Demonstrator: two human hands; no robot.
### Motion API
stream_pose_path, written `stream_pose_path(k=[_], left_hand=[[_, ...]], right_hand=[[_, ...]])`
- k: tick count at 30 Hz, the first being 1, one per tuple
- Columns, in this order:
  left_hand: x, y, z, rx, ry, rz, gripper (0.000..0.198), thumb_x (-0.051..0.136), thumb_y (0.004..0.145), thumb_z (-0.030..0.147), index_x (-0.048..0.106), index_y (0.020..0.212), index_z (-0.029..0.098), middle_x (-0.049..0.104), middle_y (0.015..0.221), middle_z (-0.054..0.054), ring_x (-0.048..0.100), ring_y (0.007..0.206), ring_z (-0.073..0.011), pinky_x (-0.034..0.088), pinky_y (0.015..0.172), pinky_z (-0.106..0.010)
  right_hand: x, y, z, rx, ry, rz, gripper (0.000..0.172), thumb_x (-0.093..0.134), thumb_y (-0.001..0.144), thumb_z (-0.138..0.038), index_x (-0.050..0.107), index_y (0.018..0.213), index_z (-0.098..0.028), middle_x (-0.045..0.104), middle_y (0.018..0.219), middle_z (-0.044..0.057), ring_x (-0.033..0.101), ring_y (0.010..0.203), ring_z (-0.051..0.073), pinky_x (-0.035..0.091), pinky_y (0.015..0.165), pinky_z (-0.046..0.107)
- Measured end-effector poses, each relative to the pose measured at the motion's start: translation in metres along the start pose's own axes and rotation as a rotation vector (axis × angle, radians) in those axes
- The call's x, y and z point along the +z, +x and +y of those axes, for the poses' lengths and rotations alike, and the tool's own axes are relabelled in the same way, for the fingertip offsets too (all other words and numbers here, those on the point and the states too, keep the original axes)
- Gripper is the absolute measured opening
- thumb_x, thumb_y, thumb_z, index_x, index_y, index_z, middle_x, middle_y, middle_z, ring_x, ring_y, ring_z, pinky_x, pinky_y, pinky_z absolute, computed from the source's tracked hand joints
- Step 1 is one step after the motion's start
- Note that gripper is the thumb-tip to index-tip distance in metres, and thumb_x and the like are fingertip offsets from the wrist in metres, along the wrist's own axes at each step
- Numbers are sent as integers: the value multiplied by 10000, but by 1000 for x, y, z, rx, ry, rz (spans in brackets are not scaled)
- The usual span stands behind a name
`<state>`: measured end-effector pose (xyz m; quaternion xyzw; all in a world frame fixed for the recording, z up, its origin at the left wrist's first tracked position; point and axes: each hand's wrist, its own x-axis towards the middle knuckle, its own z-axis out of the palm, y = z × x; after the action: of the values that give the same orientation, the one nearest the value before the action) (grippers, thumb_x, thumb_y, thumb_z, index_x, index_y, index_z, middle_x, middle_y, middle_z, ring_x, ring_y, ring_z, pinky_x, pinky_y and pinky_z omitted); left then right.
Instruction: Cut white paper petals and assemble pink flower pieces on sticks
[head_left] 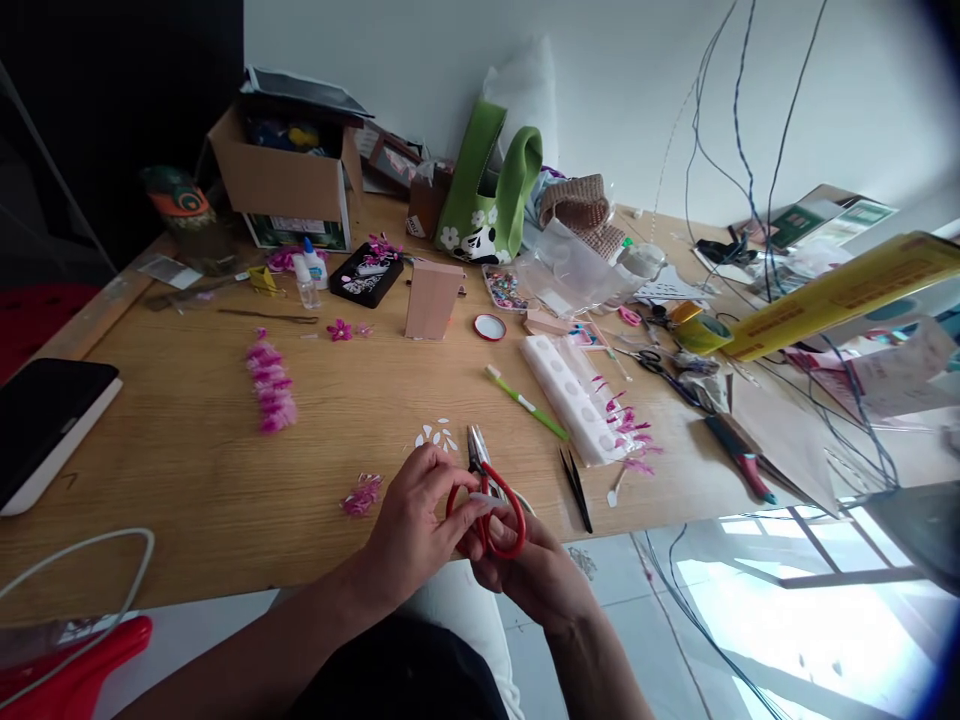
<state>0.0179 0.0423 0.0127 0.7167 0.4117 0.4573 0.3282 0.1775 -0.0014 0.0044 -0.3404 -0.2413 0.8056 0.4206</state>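
Note:
Both my hands meet at the table's near edge. My right hand point(529, 566) is closed round the red loop handles of small scissors point(489, 490), blades pointing away from me. My left hand point(417, 518) pinches a small pale piece against the scissor handles; I cannot make out what it is. Just beyond the blades lie several small white petal cut-outs point(436, 436). A pink petal scrap point(362, 495) lies left of my left hand. Black tweezers point(576, 486) rest to the right.
The wooden table point(187, 470) carries a pink flower string point(271, 385), green-handled brush point(526, 402), white mould tray point(571, 392), glue bottle point(308, 278), cardboard box point(289, 175), green bag point(491, 190), dark tablet point(45, 425) and yellow box point(840, 295). Wires point(750, 170) hang at right.

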Motion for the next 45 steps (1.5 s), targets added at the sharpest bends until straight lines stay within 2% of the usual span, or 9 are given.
stream_pose_path(k=[8, 15, 18, 21, 27, 36, 40, 42, 45], left_hand=[[-33, -25, 2, 21, 9, -37, 111, 681, 812, 158, 630, 734, 220, 574, 760, -8, 584, 714, -138, 507, 682, -266], [-62, -44, -11, -53, -141, 18, 173, 683, 803, 107, 629, 845, 266, 693, 665, 68, 632, 554, -107, 543, 638, -245], [-64, -43, -18, 9, -101, 48, 157, 684, 800, 111, 645, 841, 257, 709, 695, 55, 656, 595, -117, 553, 837, -319], [-64, -40, -22, 57, -86, 48, 137, 678, 807, 121, 657, 864, 244, 728, 740, 34, 688, 668, -127, 510, 956, -352], [-65, -36, -25, 77, -62, -10, 130, 644, 823, 92, 659, 870, 212, 752, 800, -11, 704, 714, -140, 521, 949, -352], [-61, -43, -34, 163, 3, -30, 234, 582, 842, 28, 639, 964, 219, 755, 873, -22, 703, 811, -147, 495, 957, -335], [-62, -41, -28, -105, -108, -15, 236, 526, 897, 116, 612, 1097, 209, 732, 955, -50, 682, 893, -162, 515, 869, -300], [-65, -37, -23, -328, -244, -44, 169, 524, 914, 225, 627, 1041, 181, 712, 922, -63, 667, 832, -164, 524, 753, -274], [-68, -31, -17, -546, -467, -170, 270, 523, 902, 390, 633, 840, 152, 637, 743, -31, 577, 618, -128, 471, 601, -255]], right_hand=[[18, -7, 33, 8, 32, 9, 221, 666, 856, -362, 658, 845, -141, 612, 760, 44, 514, 513, 72, 342, 474, 205], [23, -4, 31, -194, 64, 71, 341, 759, 742, -461, 654, 886, -170, 561, 643, -11, 492, 464, 69, 370, 445, 194], [29, 2, 28, -189, -13, 105, 241, 759, 756, -335, 595, 704, -165, 565, 566, -21, 459, 357, 52, 307, 344, 166], [37, 8, 25, -155, -131, 169, 201, 720, 794, -309, 603, 732, -157, 631, 588, 6, 516, 334, 75, 312, 310, 157], [49, 17, 22, -47, -342, 205, 313, 707, 804, -402, 624, 689, -123, 638, 547, 25, 539, 353, 77, 359, 346, 155], [49, 22, 26, 15, -386, 188, 301, 734, 774, -407, 628, 718, -131, 658, 576, 22, 535, 357, 75, 350, 347, 158], [54, 23, 25, -30, -440, 263, 328, 728, 770, -442, 626, 743, -132, 656, 570, 25, 524, 364, 76, 364, 364, 166], [57, 24, 25, -49, -473, 285, 344, 722, 769, -458, 625, 741, -130, 650, 560, 27, 520, 365, 78, 358, 368, 169], [61, 24, 24, -49, -500, 307, 368, 715, 767, -481, 628, 727, -125, 647, 565, 29, 512, 371, 73, 356, 378, 171]])
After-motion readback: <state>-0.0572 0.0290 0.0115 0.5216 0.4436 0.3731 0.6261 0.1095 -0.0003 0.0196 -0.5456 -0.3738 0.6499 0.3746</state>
